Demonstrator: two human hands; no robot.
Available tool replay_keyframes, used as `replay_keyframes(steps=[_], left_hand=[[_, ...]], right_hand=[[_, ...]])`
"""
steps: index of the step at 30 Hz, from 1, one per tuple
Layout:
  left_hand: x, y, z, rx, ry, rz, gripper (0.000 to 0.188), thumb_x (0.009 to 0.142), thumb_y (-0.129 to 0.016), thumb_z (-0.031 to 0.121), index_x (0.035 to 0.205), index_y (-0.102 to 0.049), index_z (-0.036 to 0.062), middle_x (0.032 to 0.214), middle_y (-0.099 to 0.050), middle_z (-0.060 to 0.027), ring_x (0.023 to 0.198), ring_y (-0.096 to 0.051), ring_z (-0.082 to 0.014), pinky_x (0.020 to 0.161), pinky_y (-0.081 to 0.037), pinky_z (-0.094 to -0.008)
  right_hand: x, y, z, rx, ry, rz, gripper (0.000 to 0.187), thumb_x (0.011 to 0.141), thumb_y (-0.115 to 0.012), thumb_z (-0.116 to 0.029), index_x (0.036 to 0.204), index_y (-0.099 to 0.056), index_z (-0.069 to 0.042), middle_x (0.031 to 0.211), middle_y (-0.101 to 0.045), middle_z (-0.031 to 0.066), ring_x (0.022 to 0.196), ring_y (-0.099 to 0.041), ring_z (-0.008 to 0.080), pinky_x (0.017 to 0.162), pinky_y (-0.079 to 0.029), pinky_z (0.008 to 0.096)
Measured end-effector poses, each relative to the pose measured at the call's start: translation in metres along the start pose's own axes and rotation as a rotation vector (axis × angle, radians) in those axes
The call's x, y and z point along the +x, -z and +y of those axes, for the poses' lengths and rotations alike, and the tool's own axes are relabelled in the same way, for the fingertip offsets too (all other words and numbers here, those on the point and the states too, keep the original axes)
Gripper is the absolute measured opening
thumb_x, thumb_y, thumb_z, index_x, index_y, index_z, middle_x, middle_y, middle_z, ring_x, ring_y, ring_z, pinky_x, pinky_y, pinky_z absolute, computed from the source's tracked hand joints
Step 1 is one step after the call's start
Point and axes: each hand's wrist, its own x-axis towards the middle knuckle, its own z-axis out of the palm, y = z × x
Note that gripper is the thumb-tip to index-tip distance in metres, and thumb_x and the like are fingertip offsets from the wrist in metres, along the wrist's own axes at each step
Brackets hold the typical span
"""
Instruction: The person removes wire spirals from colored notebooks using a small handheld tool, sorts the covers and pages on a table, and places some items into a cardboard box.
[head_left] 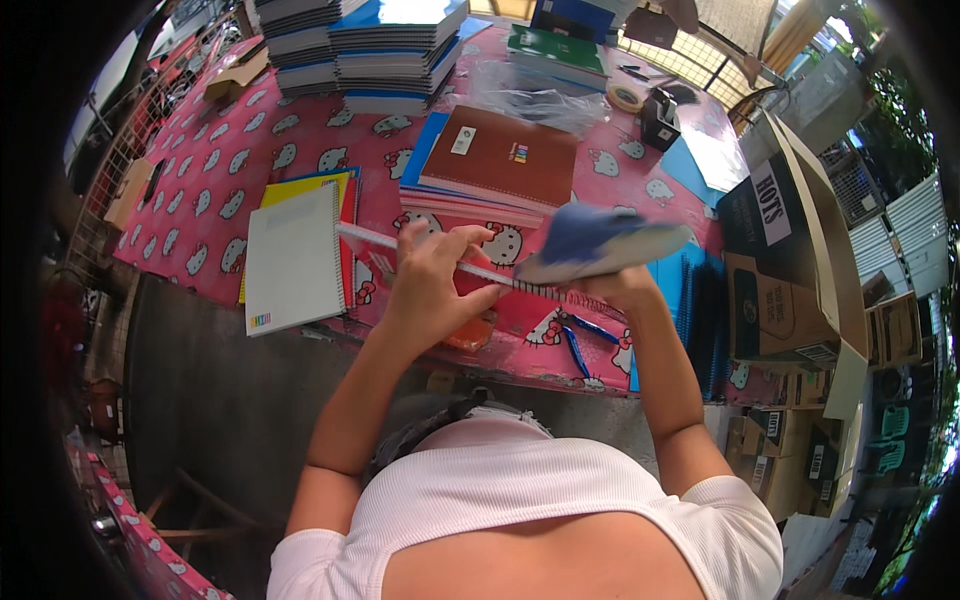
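A spiral notebook [375,238] is held edge-on above the table, its coil [590,300] running along the edge toward me. My left hand [435,280] pinches it near the left part, thumb and fingers on either side. At the other end, my right hand [625,288] is closed, partly behind a blurred blue-and-white thing [605,245] that may be its cover or pages. Blue-handled pliers [578,343] lie below the coil. Something orange [470,333] shows under my left hand. Left of it, a white spiral notebook [292,260] rests on a yellow one [300,185].
Brown-covered notebooks [515,155] are stacked mid-table on the patterned pink tablecloth [200,200]. Tall notebook stacks [390,50] stand behind. Blue notebooks [690,310] and an open cardboard box [780,260] are at right. A tape roll [626,97] and black holder [660,120] sit further back.
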Motion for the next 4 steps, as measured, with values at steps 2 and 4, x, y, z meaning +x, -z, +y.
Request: replay_keyframes(steps=[2,4], left_hand=[[-0.003,0.006,-0.003,0.112,-0.045,-0.020,0.052,0.065,-0.084,0.031,0.108,-0.063,0.0134,0.081,-0.069,-0.0023,0.091,-0.064,-0.0157,0.106,-0.026,-0.0456],[-0.002,0.014,-0.012,0.286,-0.089,-0.094,0.060,0.068,-0.081,0.036,0.119,-0.058,0.0135,0.092,-0.069,-0.0015,0.097,-0.062,-0.0170,0.105,-0.026,-0.0499]], right_hand=[[0.004,-0.001,-0.005,-0.112,0.277,-0.037,0.056,0.060,-0.082,-0.011,0.112,-0.062,-0.006,0.100,-0.070,0.0141,0.096,-0.067,0.0287,0.080,-0.053,0.0376],[0.017,-0.001,-0.013,-0.136,-0.337,-0.088,0.060,0.059,-0.079,-0.006,0.116,-0.062,-0.010,0.119,-0.064,0.0125,0.114,-0.059,0.0304,0.098,-0.045,0.0379]])
